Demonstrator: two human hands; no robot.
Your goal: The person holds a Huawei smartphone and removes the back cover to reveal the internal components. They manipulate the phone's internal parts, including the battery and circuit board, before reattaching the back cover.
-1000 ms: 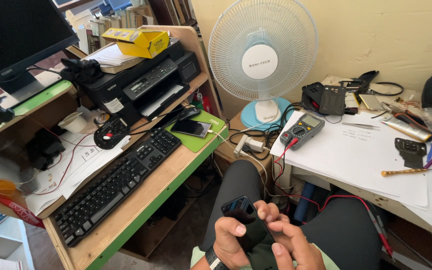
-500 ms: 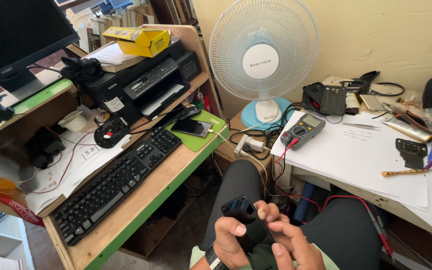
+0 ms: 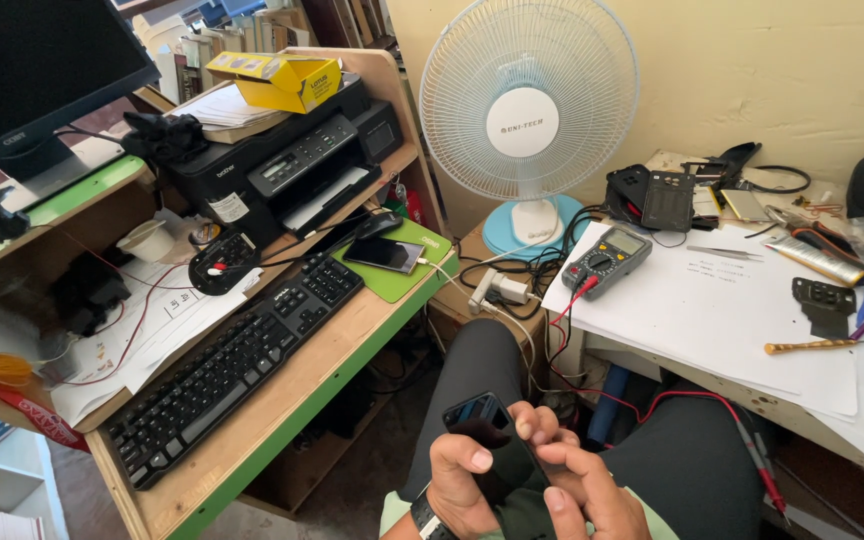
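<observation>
Wood-and-green surface (image 3: 282,420) on the left carries the big stuff: black monitor (image 3: 32,70), black boxy printer (image 3: 282,165) with a yellow carton (image 3: 277,80) on top, long black keyboard (image 3: 227,375), dark phone (image 3: 384,254) lying on a green mat (image 3: 397,280). White mesh fan (image 3: 529,110) on a pale blue base stands between the two surfaces. White paper-covered surface (image 3: 712,310) on the right holds a grey multimeter (image 3: 607,262) with red and black leads trailing down, a flat black bracket (image 3: 824,303), a thin yellow-handled driver (image 3: 810,346).

Small dark phone (image 3: 480,420), glossy screen, rounded corners, sits low centre over the lap, held between both hands. Left hand (image 3: 462,480) has its grip closed around the lower body, thumb on the front face. Right hand (image 3: 577,485) wraps in from the side, fingers curled against the edge, so also grasping the phone.

Handling guess: light, rigid, glass face slick and crack-prone. Best taken by the long side edges, not the screen; dropping from lap height onto the floor is the risk.
</observation>
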